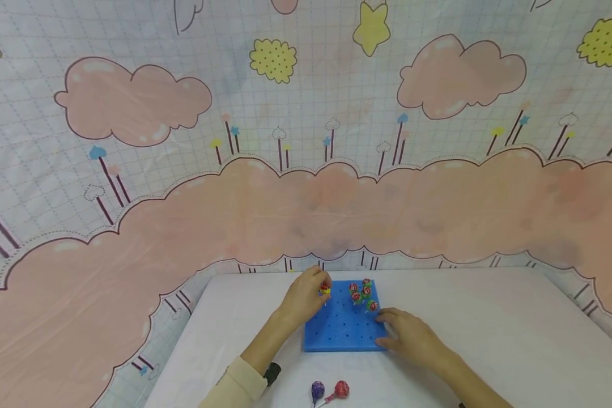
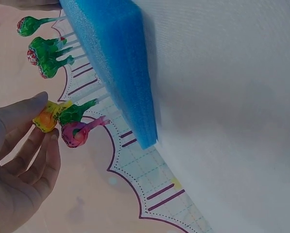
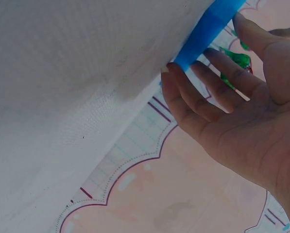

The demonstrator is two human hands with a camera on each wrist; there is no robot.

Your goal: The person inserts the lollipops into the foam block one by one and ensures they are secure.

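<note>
A blue foam board (image 1: 344, 334) dotted with small holes lies on the table. At its far left corner my left hand (image 1: 305, 296) pinches a yellow-wrapped lollipop (image 2: 46, 117) between thumb and fingers. Right beside it in the left wrist view are a green-wrapped lollipop (image 2: 73, 112) and a pink-wrapped lollipop (image 2: 76, 134). Several green-and-red lollipops (image 1: 366, 291) stand by their sticks in the board's far right part. My right hand (image 1: 413, 335) is at the board's right edge, its fingers spread and lightly bent, the fingertips against or very near the side.
A purple lollipop (image 1: 318, 390) and a red lollipop (image 1: 341, 389) lie on the white table (image 1: 489, 317) in front of the board. Behind the table hangs a cloth (image 1: 306, 215) printed with clouds.
</note>
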